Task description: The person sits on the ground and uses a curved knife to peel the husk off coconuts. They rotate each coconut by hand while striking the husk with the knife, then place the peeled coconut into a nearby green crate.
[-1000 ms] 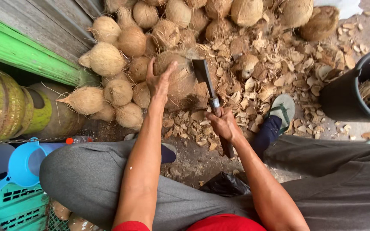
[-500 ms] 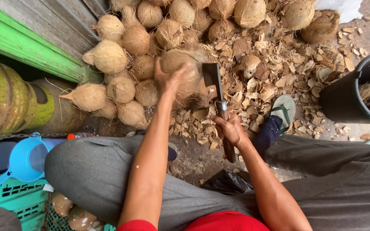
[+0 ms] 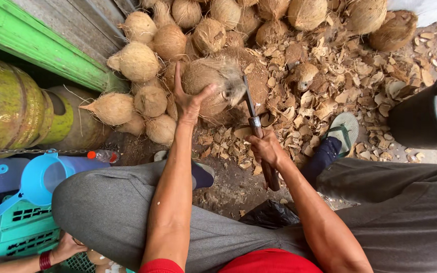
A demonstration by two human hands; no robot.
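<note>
I am holding a husked coconut (image 3: 213,83) with my left hand (image 3: 188,98), the fingers spread and pressed flat against its near side, steadying it on the ground in front of the heap. My right hand (image 3: 265,149) is gripping the wooden handle of a cleaver (image 3: 251,108), fingers wrapped fully round it, and the blade is resting against the right flank of the coconut where loose fibre is hanging off. Judging progress: this nut is looking partly trimmed, with a tuft of fibre remaining at the blade side. The pile of brown coconuts (image 3: 178,30) behind it is looking largely unworked, so much appears to be left. A wide scatter of shell chips (image 3: 340,76) is covering the ground to the right, indicating considerable trimming already done. A black bucket (image 3: 421,119) is standing at the right edge. At lower left another person's hand (image 3: 67,247) is reaching beside a teal crate (image 3: 24,227).
</note>
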